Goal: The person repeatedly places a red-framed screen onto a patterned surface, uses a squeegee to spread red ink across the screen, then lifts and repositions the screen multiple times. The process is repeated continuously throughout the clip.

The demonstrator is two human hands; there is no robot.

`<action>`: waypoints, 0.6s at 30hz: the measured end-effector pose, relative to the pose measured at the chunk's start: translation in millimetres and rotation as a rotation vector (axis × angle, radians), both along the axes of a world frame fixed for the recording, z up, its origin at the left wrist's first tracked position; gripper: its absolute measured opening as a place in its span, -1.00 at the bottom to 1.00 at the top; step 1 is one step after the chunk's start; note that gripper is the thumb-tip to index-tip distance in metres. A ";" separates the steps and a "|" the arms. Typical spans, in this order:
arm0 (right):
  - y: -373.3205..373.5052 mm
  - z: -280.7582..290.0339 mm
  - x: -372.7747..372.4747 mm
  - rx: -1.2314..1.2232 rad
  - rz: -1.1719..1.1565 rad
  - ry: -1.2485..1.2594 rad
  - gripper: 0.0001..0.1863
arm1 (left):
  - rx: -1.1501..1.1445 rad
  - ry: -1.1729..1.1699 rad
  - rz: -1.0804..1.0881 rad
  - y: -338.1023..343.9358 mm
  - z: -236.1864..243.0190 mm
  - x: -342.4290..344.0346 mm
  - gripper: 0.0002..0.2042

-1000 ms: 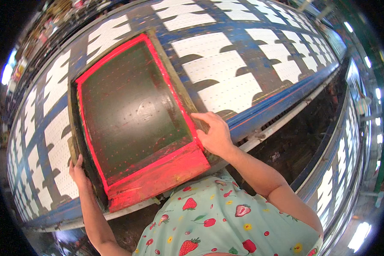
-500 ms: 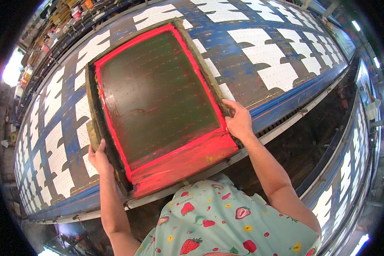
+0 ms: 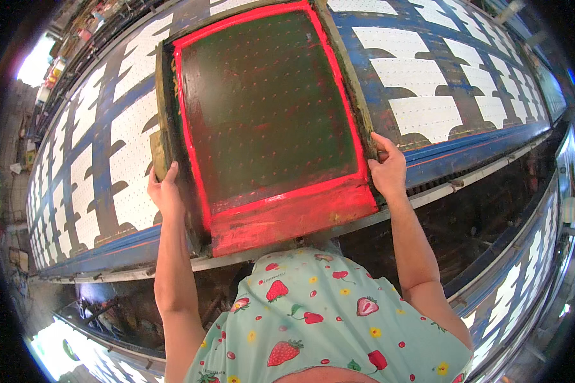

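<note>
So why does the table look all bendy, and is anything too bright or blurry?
Head view: the fisheye lens bends the table's edge toward the rim; head view: the light patch at upper left is washed-out white; head view: the left hand, right hand and red-bordered frame look fairly clear, while distant clutter is hard to make out.

Looks steeply down from head height, upright and unmirrored, through a wide fisheye lens. Faces forward over the pale green, fruit-printed cloth garment (image 3: 319,309) at the lower edge, very near, to the flat rectangular frame with a dark green panel and red border (image 3: 271,115), close and central. Reaches outward along the long blue-and-grey table (image 3: 492,139) to both sides, bowing straight edges toward the rim.
</note>
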State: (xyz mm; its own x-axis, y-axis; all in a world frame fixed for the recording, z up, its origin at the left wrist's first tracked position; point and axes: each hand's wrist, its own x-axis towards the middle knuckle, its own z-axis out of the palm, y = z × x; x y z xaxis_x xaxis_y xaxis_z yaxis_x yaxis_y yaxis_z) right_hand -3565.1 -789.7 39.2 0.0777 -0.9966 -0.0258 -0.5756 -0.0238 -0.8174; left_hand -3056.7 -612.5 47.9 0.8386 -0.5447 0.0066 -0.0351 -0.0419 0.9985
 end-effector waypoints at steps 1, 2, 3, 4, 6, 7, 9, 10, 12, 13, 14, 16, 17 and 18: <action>-1.6 0.1 -3.5 0.051 0.008 -0.050 -0.29 | -0.006 -0.005 0.006 -1.8 -0.6 -2.3 -0.66; -2.3 0.1 -4.3 0.056 0.019 -0.040 -0.30 | -0.008 -0.003 0.011 -3.4 -1.0 -4.2 -0.66; -2.2 2.3 -5.1 0.046 0.033 -0.043 -0.32 | -0.009 0.008 0.011 -4.6 -1.2 -5.3 -0.66; -0.8 5.5 -4.5 0.054 0.042 -0.050 -0.34 | 0.025 -0.007 0.019 -5.6 -1.3 -5.6 -0.65; 7.3 15.5 0.4 -0.241 0.151 0.142 -0.37 | 0.107 -0.006 0.041 -7.2 -3.0 -5.2 -0.63; 11.3 22.5 3.9 -0.306 0.177 0.268 -0.37 | 0.080 0.002 0.019 -8.4 -4.7 -4.7 -0.62; 34.9 40.4 9.5 -0.503 0.358 0.338 -0.40 | 0.057 0.046 0.010 -10.7 -10.0 -4.1 -0.62; 52.2 48.6 15.2 -0.542 0.445 0.414 -0.42 | 0.106 0.018 0.021 -11.4 -12.3 -2.6 -0.62; 79.2 60.5 30.5 -0.460 0.809 0.222 -0.46 | 0.203 -0.037 0.041 -12.5 -15.5 2.1 -0.64; 93.2 63.1 40.6 -0.434 0.892 0.219 -0.47 | 0.158 -0.017 0.022 -11.6 -17.7 2.2 -0.63; 106.6 64.9 51.6 -0.398 0.978 0.238 -0.48 | 0.182 -0.055 0.020 -11.0 -18.6 3.6 -0.62; 117.9 66.9 65.9 -0.397 1.050 0.312 -0.48 | 0.245 -0.118 0.026 -10.5 -20.0 5.3 -0.61; 118.6 67.5 72.1 -0.436 1.039 0.366 -0.47 | 0.248 -0.176 0.024 -9.6 -20.7 5.0 -0.57; 118.9 68.2 77.5 -0.423 1.033 0.453 -0.46 | 0.242 -0.206 0.031 -9.4 -21.1 4.7 -0.57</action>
State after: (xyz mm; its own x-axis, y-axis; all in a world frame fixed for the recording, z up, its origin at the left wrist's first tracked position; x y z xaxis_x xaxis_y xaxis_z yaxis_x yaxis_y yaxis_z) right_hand -3487.6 -670.7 107.4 0.9124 -0.4054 0.0570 -0.3595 -0.8600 -0.3622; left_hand -3052.0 -621.9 26.7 0.8492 -0.5255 0.0511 -0.2303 -0.2816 0.9315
